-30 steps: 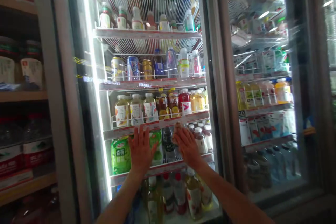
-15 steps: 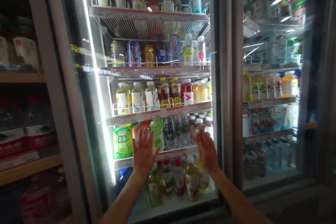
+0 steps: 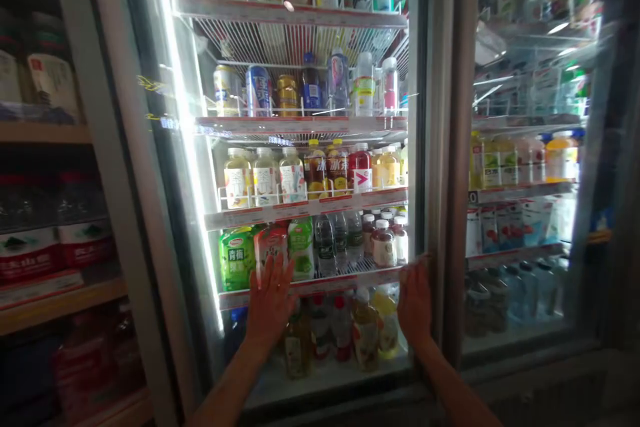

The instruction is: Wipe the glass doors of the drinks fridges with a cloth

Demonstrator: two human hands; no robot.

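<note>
My left hand (image 3: 270,303) is raised with its fingers stretched upward, holding nothing. It is in front of the glass door (image 3: 320,387) of a lit drinks fridge; whether the palm touches the glass I cannot tell. Behind its fingertips are a red pouch (image 3: 270,243) and a green pouch (image 3: 301,247). My right hand (image 3: 414,300), also empty with fingers extended, is at the door's right edge beside the metal frame (image 3: 445,213). Brown-capped bottles (image 3: 384,247) stand on the shelf just left of it.
More shelves above carry bottles and cans, such as a blue can (image 3: 259,90) and a red drink bottle (image 3: 360,167). Several bottles stand at the fridge bottom, one of them yellow (image 3: 387,323). A second fridge (image 3: 525,187) is at right, and wooden shelves (image 3: 65,307) with packed bottles at left.
My right hand has moved rightward from in front of the brown-capped bottles to the door's right edge. My left hand is slightly lower against the shelves. The view has shifted a little.
</note>
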